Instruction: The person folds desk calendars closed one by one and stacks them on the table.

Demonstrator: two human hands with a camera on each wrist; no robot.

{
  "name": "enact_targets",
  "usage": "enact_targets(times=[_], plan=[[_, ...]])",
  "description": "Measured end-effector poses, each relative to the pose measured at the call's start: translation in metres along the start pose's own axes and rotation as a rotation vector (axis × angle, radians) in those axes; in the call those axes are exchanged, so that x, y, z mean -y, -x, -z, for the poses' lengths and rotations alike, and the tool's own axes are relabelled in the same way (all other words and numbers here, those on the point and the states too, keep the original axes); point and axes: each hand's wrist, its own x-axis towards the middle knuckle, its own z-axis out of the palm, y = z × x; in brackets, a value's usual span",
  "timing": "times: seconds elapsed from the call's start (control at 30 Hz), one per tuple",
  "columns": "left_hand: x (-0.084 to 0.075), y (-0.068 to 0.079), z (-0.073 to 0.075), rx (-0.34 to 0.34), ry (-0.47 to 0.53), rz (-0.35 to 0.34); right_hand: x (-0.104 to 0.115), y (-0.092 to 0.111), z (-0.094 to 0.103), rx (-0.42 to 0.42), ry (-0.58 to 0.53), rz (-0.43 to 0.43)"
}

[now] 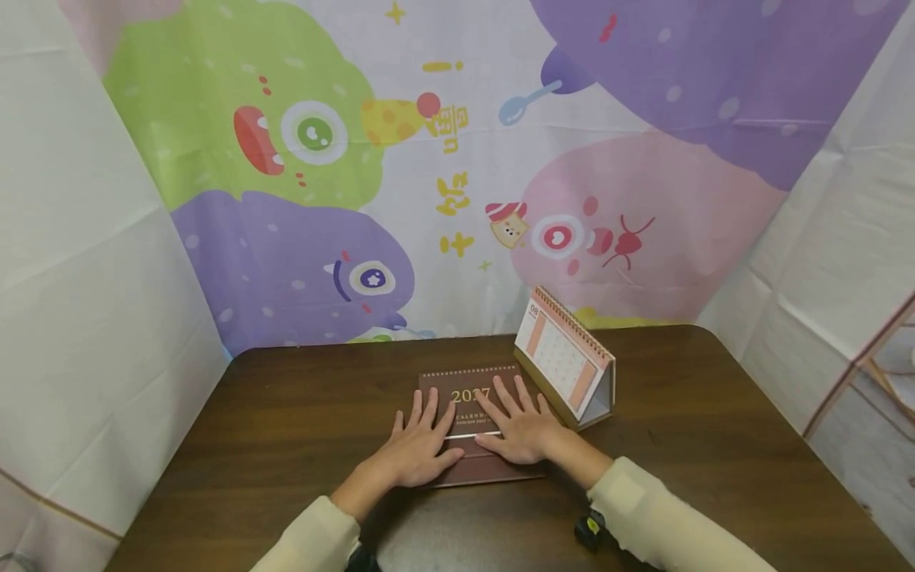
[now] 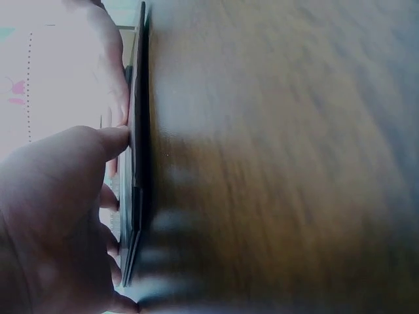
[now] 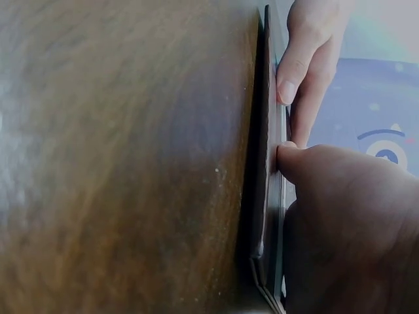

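A dark brown desk calendar [image 1: 493, 470] marked "2027" lies flattened on the table. My left hand [image 1: 418, 446] rests on its left side with the fingers spread and straight. On the right side my right hand [image 1: 525, 429] lies the same way, fingers fanned out over the cover. Both thumbs point inward, near a white strip across the calendar. In the left wrist view, the calendar's edge [image 2: 136, 131] sits low along the table, the left thumb on top. The right wrist view has the right thumb touching the calendar [image 3: 268, 163] too.
A second desk calendar [image 1: 561, 357], pink and white with a spiral top, stands upright like a tent just right of the right hand. The brown wooden table [image 1: 300, 421] ends at a cartoon-printed cloth [image 1: 457, 302] behind. White cloth walls flank both sides.
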Motion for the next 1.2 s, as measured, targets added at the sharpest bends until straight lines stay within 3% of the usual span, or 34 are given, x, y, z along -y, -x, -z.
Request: enact_targets(times=[0.27,0.63,0.87,1.2], plan=[[0.021,-0.012,-0.017,-0.029,0.030,-0.014,-0.003,0.001,0.000,-0.015,-0.040,0.019],[0.020,-0.009,-0.011,-0.027,-0.006,-0.010,-0.011,0.002,0.000,-0.029,-0.082,0.041],[0.026,-0.013,-0.018,-0.036,0.011,-0.002,-0.006,0.007,0.006,-0.031,-0.052,0.042],[0.009,0.001,0.003,-0.042,-0.001,0.028,0.003,0.017,0.018,-0.057,-0.102,0.030]])
